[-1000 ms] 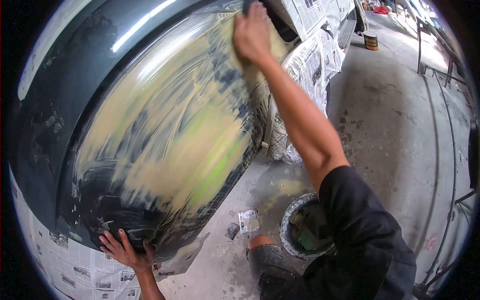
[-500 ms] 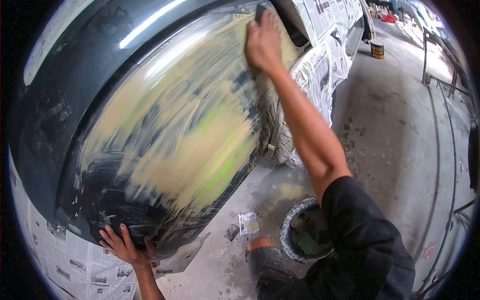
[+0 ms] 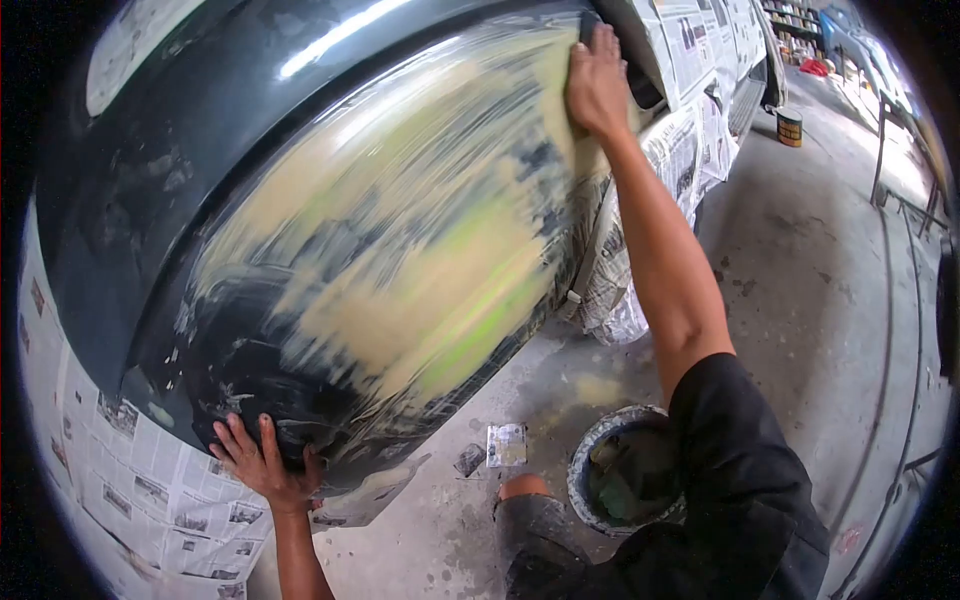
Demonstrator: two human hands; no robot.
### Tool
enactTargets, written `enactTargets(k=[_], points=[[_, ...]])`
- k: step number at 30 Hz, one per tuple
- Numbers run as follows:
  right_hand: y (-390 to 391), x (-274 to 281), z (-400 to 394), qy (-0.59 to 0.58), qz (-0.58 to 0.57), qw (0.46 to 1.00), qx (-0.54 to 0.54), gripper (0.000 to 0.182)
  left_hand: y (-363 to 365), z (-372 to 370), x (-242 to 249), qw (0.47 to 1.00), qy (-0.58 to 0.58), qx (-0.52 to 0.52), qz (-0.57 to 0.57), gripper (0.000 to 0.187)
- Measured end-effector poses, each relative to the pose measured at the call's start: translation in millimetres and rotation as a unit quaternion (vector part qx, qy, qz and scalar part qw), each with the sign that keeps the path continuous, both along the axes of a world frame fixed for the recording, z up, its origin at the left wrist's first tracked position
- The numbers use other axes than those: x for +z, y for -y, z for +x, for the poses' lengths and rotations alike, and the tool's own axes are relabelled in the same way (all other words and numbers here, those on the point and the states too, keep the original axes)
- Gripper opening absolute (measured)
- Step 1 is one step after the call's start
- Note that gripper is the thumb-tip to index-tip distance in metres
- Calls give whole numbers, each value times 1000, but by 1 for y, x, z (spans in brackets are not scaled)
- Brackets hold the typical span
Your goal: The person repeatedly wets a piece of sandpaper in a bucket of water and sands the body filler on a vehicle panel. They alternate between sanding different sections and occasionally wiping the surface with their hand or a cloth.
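Note:
A dark car body panel [image 3: 330,240] fills the upper left, smeared with wet tan and greenish filler. At the panel's far upper edge, my right hand [image 3: 600,88] presses on a small dark block [image 3: 588,24] that shows beside the fingertips. My left hand [image 3: 268,462] rests with spread fingers on the panel's lower dark corner, holding nothing. Newspaper [image 3: 180,505] covers the area below that corner, and more newspaper [image 3: 690,150] wraps the part beyond my right hand.
A round bucket [image 3: 578,470] of dark water stands on the floor by my knee. Near it lie a small paper packet [image 3: 507,446] and a dark scrap [image 3: 469,460]. A tin [image 3: 789,128] and a metal frame [image 3: 880,150] stand farther off.
The view has shifted, so the panel appears farther right. My right hand is still at the panel's upper edge with the block, and my left hand remains on the lower corner.

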State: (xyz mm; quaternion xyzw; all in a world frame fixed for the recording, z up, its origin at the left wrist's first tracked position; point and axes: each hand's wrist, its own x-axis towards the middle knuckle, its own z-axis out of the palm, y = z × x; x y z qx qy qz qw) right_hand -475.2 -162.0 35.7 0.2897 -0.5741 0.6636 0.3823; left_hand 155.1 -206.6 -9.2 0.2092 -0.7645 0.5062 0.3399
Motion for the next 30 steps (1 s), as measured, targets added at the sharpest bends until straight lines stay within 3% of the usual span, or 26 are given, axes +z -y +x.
enactTargets(k=[3, 7, 10, 13, 14, 15, 16, 20, 22, 24, 26, 27, 28, 30], points=[[8, 2, 36, -49, -3, 999, 5, 62, -2, -3, 1, 1000, -5, -14, 5, 69], [8, 8, 233, -179, 43, 980, 72, 63, -6, -7, 3, 999, -11, -28, 17, 69], [-8, 4, 363, -286, 57, 896, 335, 70, -4, -6, 2, 999, -16, -27, 14, 70], [-1, 2, 350, -362, 57, 881, 300, 72, -4, -4, 1, 999, -19, -29, 27, 70], [-6, 4, 323, -334, 81, 893, 291, 69, -4, -3, 0, 999, -22, -31, 32, 70], [1, 1, 289, -315, 98, 929, 169, 66, -4, -3, -1, 999, -23, -22, 39, 69], [2, 1, 245, -275, 77, 950, 123, 63, -5, -4, -1, 999, -30, -13, 39, 69], [-1, -5, 119, -94, 11, 995, 39, 60, -12, -8, 0, 998, -38, -2, 53, 64], [2, 3, 168, -79, 0, 995, 57, 60, -9, -10, -1, 998, -38, -22, 41, 61], [10, 9, 260, -182, 30, 981, 56, 63, -9, -10, -2, 998, -41, -18, 40, 61], [0, 11, 357, -263, 108, 938, 199, 67, -8, -9, -2, 998, -43, -27, 44, 63], [4, 4, 392, -291, 70, 923, 242, 67, -7, -8, -3, 998, -39, -28, 45, 63], [4, 2, 409, -319, 32, 904, 283, 68, -6, -5, -4, 998, -39, -18, 44, 63], [2, 5, 382, -340, 70, 893, 286, 68, -5, -5, -3, 998, -37, -11, 45, 64]])
